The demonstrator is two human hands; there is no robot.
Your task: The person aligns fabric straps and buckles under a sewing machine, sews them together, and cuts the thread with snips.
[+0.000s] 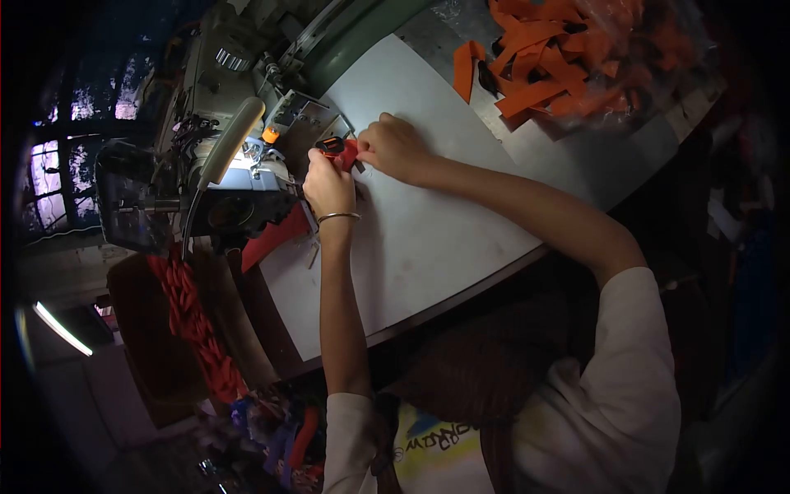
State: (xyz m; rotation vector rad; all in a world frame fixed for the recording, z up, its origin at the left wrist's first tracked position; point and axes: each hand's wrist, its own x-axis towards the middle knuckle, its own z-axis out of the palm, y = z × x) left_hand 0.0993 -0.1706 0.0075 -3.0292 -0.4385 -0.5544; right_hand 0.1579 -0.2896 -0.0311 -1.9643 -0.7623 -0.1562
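Close to the sewing machine [239, 177], my left hand [329, 185], with a bangle at its wrist, is closed on a small red fabric piece [349, 155]. A black part [330, 146] shows at the top of that piece, by my left fingertips. My right hand [395, 148] meets the piece from the right, thumb and fingers pinched on its edge. Both hands are above the white work surface [444, 222]. The fingers partly cover the piece, so its full shape is hidden.
Orange fabric strips [543, 62] lie heaped with clear plastic at the top right. A red strip [276, 237] hangs by the machine's near side. A red bundle [197, 329] hangs at the lower left. A lit lamp arm [234, 140] stands beside the needle area.
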